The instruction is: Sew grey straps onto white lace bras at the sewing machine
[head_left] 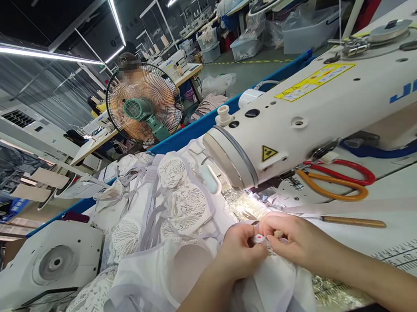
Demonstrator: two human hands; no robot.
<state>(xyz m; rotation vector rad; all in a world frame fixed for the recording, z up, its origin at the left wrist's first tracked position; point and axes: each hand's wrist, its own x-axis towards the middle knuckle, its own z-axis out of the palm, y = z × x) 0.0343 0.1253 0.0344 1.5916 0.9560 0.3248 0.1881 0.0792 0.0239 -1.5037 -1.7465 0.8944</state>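
Close together just below the sewing machine head (231,158), both of my hands pinch the edge of a white bra (270,288). My left hand (241,252) has its thumb and fingers closed on the fabric. Beside it, my right hand (286,234) grips the same edge, fingers curled. A small white piece with a red mark (259,238) shows between the fingertips. The bra's lower part hangs toward me over the table edge. The needle area behind my fingers is brightly lit and partly hidden by them.
White lace bras (187,208) lie heaped to the left. Scissors with orange and red handles (334,185) and a wooden-handled tool (353,221) lie on the right. A second machine (55,256) stands at left. Beyond the blue table edge (198,125) are a fan (143,105) and a person.
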